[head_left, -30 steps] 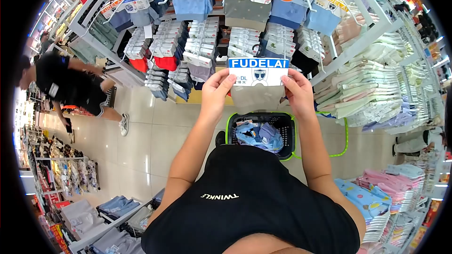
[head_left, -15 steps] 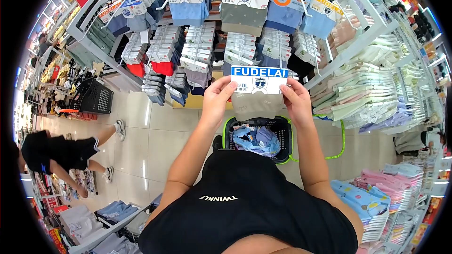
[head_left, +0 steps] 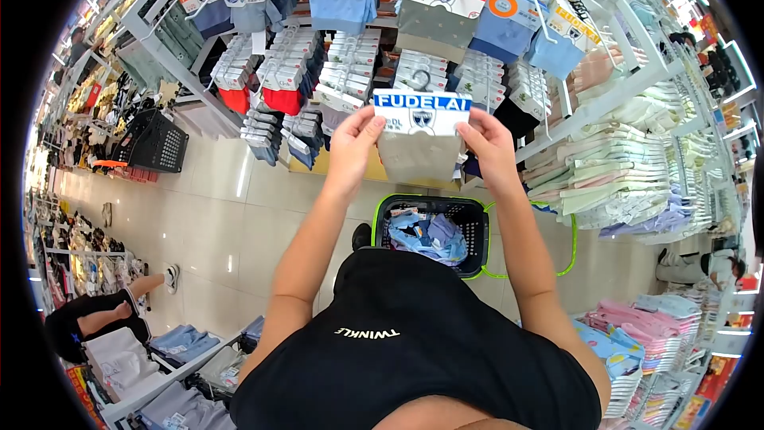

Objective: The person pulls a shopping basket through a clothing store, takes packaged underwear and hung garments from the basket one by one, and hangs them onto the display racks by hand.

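Note:
My left hand (head_left: 352,147) and my right hand (head_left: 492,147) hold a grey garment pack (head_left: 420,156) by the two ends of its white and blue FUDELAI header card. Each thumb lies on the card's front, with fingers behind it. Folded grey cloth hangs below the card, and a dark hook shows above its top edge. The pack is in front of the lower row of hanging packs (head_left: 346,72). Below it on the floor stands a black shopping basket (head_left: 475,231) with a green rim, holding blue and purple clothes (head_left: 430,237).
A metal rack ahead carries blue packs (head_left: 342,8) and grey packs (head_left: 438,28) on hooks. To the right hang pale garments (head_left: 597,159). At left are a black basket (head_left: 151,143) and a person's leg (head_left: 147,285). Folded clothes (head_left: 183,342) lie on a display behind me.
Both hands have moved the garment pack slightly up and to the left, closer to the rack. My view has shifted a little. The person at left has walked further down the view.

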A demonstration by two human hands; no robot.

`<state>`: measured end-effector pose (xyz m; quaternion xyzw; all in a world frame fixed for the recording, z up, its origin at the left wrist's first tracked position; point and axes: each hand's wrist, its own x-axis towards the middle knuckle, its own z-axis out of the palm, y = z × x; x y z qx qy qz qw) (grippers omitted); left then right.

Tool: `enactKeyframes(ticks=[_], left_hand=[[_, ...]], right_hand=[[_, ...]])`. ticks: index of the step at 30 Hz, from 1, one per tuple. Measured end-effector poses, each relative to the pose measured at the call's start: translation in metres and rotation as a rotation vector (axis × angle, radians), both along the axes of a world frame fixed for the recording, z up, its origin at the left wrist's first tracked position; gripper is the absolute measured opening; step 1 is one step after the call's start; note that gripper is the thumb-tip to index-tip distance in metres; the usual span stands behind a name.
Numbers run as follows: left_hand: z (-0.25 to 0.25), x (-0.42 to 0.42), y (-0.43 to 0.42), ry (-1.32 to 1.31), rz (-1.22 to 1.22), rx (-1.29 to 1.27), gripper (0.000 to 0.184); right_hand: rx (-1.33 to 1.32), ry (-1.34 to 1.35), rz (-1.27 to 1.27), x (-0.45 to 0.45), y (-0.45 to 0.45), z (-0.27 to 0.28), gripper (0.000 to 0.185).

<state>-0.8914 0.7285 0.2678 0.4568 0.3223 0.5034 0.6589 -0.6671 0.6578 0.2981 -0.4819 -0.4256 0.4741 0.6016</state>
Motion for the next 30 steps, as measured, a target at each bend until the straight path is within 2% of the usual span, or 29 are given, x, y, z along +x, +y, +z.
enactKeyframes(ticks=[3,7,15,17,23,25,30], left_hand=[[0.001,-0.011,0.032,-0.021,0.036,0.011,0.036],[0.011,-0.025,0.083,-0.069,0.101,0.087,0.037],[0.035,-0.045,0.172,-0.068,0.101,0.201,0.037],[0.042,-0.048,0.187,-0.034,0.085,0.236,0.033],[0.055,-0.051,0.224,-0.016,0.064,0.287,0.034],[0.057,-0.051,0.233,-0.018,0.058,0.331,0.036],[0.054,-0.057,0.26,0.014,0.064,0.366,0.037]], right_hand=[[0.033,-0.127,0.076,-0.007,0.04,0.015,0.032],[0.098,-0.124,0.106,-0.035,0.088,0.037,0.031],[0.219,-0.146,0.009,-0.067,0.165,0.052,0.034],[0.24,-0.15,-0.009,-0.07,0.177,0.054,0.035],[0.2,-0.175,-0.112,-0.081,0.202,0.066,0.037],[0.18,-0.121,-0.142,-0.087,0.208,0.069,0.032],[0.152,-0.166,-0.135,-0.091,0.228,0.067,0.033]])
